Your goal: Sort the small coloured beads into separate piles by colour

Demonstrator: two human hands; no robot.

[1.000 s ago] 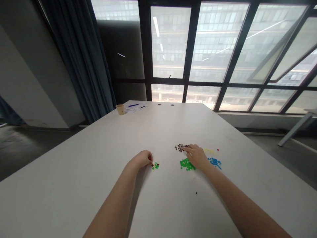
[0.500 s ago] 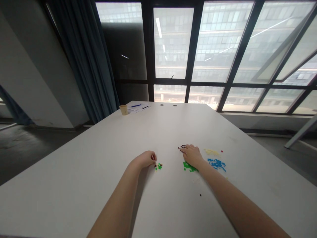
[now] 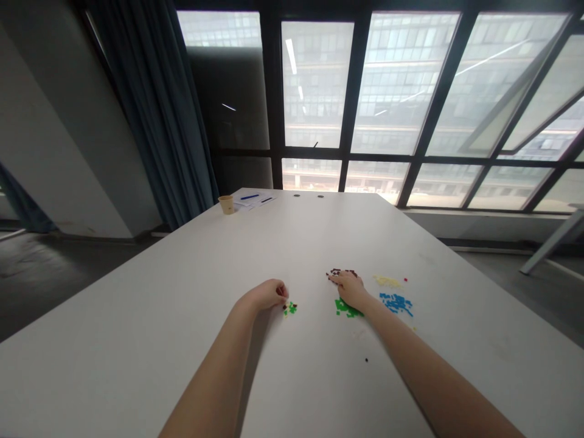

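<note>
On the white table (image 3: 191,292), my left hand (image 3: 270,294) rests with its fingers curled into a pinch. Whatever the fingertips hold, if anything, is too small to make out. Just right of them lies a small cluster of green, dark brown and pale pieces (image 3: 291,309). My right hand (image 3: 353,291) reaches over a pile of dark brown pieces (image 3: 336,271), its fingers stretched out and touching the near part. Under and beside its wrist lie loose green pieces (image 3: 345,307), partly covered by the hand.
Right of my right forearm lie blue pieces (image 3: 396,303), pale yellow pieces (image 3: 387,281) and one red piece (image 3: 406,280). A single dark piece (image 3: 366,360) sits nearer to me. A paper cup (image 3: 227,205) and papers with pens (image 3: 252,199) are at the far left.
My right hand has drawn slightly back toward me, uncovering more of the dark brown pile. My left hand stays in its pinch by the cluster. The view has shifted slightly.
</note>
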